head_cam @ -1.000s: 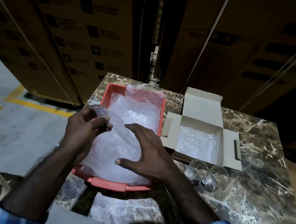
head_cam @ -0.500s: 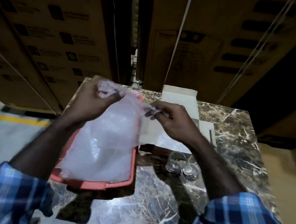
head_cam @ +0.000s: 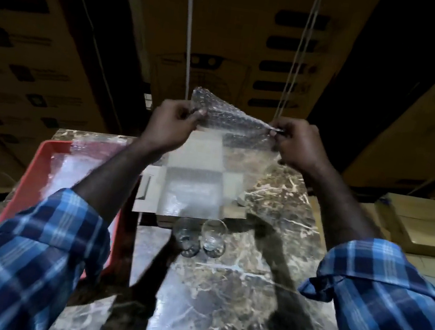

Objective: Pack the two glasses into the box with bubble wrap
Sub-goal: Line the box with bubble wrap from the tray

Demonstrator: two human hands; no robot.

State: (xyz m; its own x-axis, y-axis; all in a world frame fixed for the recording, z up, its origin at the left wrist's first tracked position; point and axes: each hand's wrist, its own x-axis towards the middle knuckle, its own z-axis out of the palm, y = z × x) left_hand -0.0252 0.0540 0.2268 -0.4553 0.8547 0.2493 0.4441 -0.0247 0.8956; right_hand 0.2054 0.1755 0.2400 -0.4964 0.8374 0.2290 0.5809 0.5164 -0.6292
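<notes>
— While both hands are up in the air, what worries you?

— The left hand (head_cam: 170,128) and right hand (head_cam: 297,147) each pinch a top corner of the bubble wrap sheet (head_cam: 232,128), fingers curled tight, stretching it above the open box (head_cam: 191,189). The sheet hangs between the eyes and the table.

— And the glasses?

— Both glasses (head_cam: 198,235) stand upright, touching each other, just in front of the box on the marble table (head_cam: 275,200), unwrapped. Lowering the sheet blind could let it sweep them over.

— Anything else?

— A sleeve could clip a rim. The red tray (head_cam: 43,158) with spare wrap sits left, out of harm's way.
</notes>
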